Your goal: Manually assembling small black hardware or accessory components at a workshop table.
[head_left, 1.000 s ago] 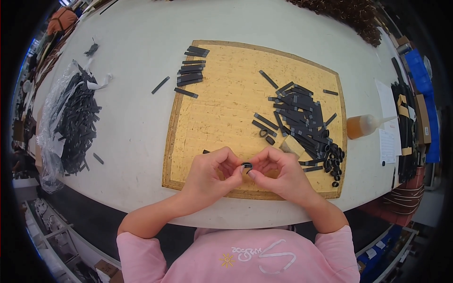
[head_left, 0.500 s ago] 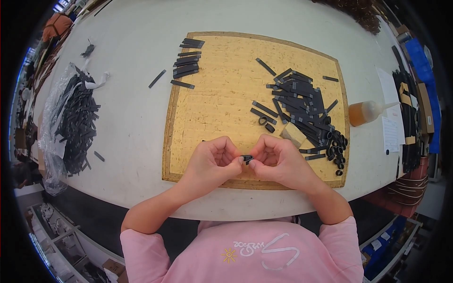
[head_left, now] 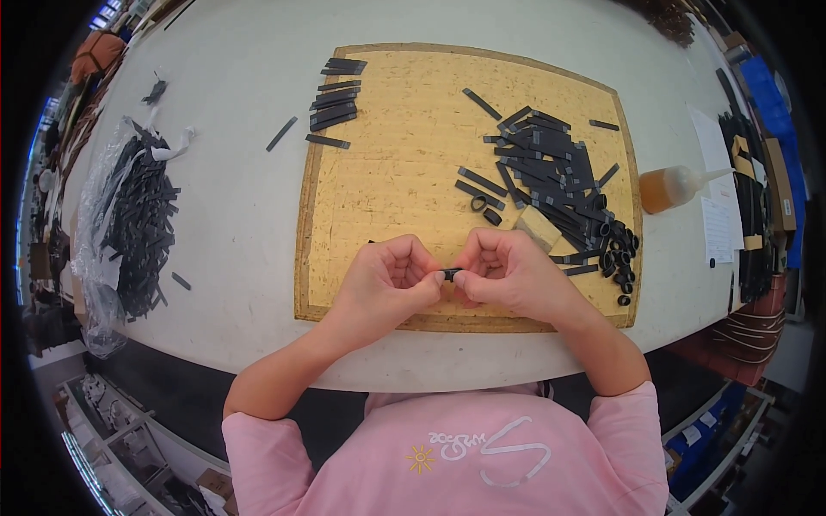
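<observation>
Both my hands meet over the near part of a yellow board point(head_left: 404, 172). Between their fingertips is a small black strip loop point(head_left: 449, 274), mostly covered by the fingers. My left hand point(head_left: 394, 277) pinches its left end, and my right hand point(head_left: 506, 273) pinches the right end. To the right of my right hand lies a cluster of black rings point(head_left: 616, 258). Farther up is a heap of flat black strips point(head_left: 546, 163) with grey ends. Two more rings point(head_left: 491, 217) rest beside a small tan block point(head_left: 538, 229).
Several black strips point(head_left: 334, 113) are lined up on the board's left edge. On the white table point(head_left: 232, 206), a clear plastic bag point(head_left: 90, 292) lies under a pile of black strips point(head_left: 142, 224). A squeeze bottle of amber liquid point(head_left: 667, 189) and paper sheets point(head_left: 717, 225) are at right.
The loop has turned between my fingertips and now looks flatter, its opening less visible. Both hands stay pinched together. The whole view has shifted slightly.
</observation>
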`<move>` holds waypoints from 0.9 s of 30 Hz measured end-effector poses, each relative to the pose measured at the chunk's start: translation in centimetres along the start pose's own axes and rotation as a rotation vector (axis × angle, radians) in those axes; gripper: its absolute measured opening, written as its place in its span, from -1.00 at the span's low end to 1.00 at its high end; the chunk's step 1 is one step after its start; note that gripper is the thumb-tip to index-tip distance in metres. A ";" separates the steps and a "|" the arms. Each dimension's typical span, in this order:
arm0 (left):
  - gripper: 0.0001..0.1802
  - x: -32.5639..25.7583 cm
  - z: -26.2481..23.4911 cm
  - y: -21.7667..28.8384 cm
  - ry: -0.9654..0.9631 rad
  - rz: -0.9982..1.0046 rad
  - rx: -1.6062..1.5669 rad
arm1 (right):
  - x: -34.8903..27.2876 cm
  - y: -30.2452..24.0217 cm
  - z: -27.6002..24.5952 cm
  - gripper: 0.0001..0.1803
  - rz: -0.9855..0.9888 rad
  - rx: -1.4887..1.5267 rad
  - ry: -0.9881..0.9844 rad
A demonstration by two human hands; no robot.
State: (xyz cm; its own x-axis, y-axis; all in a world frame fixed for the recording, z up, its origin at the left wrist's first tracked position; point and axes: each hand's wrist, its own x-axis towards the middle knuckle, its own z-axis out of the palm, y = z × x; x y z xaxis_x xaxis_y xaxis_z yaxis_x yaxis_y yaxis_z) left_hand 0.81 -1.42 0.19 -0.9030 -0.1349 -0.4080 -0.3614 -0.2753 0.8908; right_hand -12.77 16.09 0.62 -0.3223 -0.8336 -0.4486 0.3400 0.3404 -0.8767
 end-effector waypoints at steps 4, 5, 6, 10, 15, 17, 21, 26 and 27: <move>-0.90 0.1 -0.3 0.9 -0.027 -0.065 -0.033 | 0.2 -0.9 -0.4 -0.83 0.075 0.098 -0.031; -0.90 0.1 -0.3 0.9 -0.028 -0.064 -0.031 | 0.3 -1.0 -0.5 -0.82 0.096 0.102 -0.050; -0.90 0.1 -0.3 1.0 -0.035 -0.068 -0.039 | 0.3 -1.1 -0.6 -0.82 0.117 0.105 -0.068; -0.90 0.1 -0.2 0.7 -0.035 -0.036 -0.030 | 0.4 -1.2 -0.7 -0.81 0.133 0.108 -0.066; -0.91 -0.1 0.3 0.2 0.020 0.001 -0.024 | 0.7 -1.1 -0.8 -0.82 0.122 0.089 -0.075; -0.91 -0.1 0.4 0.1 0.035 0.013 -0.017 | 0.7 -1.3 -0.8 -0.82 0.125 0.088 -0.072; -0.91 -0.2 0.6 0.2 0.055 0.025 -0.007 | 0.9 -1.1 -0.9 -0.81 0.125 0.102 -0.094; -0.91 -0.2 0.4 -0.3 0.056 0.047 0.027 | 0.9 -1.2 -0.9 -0.80 0.140 0.108 -0.096; -0.91 -0.2 0.4 -0.4 0.053 0.052 0.025 | 0.9 -1.0 -0.9 -0.80 0.136 0.105 -0.095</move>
State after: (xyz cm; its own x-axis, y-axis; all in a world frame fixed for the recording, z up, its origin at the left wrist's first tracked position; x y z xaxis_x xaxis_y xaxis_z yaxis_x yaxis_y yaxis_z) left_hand 1.00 -0.90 0.02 -0.9073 -0.1989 -0.3706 -0.3208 -0.2424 0.9156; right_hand -14.22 15.36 0.97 -0.1842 -0.8219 -0.5391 0.4668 0.4095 -0.7838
